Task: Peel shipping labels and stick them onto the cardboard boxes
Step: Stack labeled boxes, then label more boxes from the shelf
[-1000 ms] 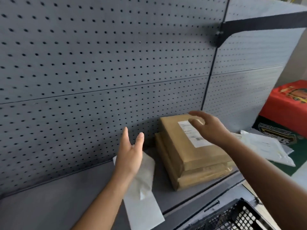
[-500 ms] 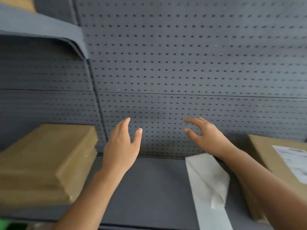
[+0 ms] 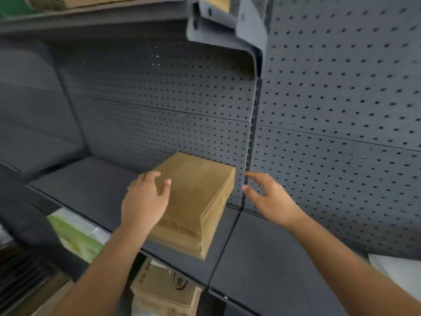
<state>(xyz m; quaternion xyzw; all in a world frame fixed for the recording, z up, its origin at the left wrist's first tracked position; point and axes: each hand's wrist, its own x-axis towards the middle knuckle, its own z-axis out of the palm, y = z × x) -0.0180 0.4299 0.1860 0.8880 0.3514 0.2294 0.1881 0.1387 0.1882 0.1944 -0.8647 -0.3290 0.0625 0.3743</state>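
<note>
Grey metal shelving fills the view. Nearest to us, below the working shelf, we see a printed carton and a green package, both blurred. At the far right edge of the shelf lies a white sheet; whether it carries labels cannot be told.

Both forearms reach forward over the shelf's front edge. The left hand lies over the near-left part of the cardboard box, fingers relaxed and slightly spread, thumb out to the right. It appears to rest on the top face, though contact is not certain. The right hand is spread and holds nothing; it hovers just beside the box's right side, apart from it.

The box sits on the shelf, directly ahead and between the hands. Its long axis runs from the front edge back toward the pegboard, with the near corner at the shelf's lip and the far end close to the back panel. No label shows on the top face.

We judge the left hand nearer. The coming move calls for the right hand to close leftward onto the box's right side.

An upper shelf overhangs at the rear.
</note>
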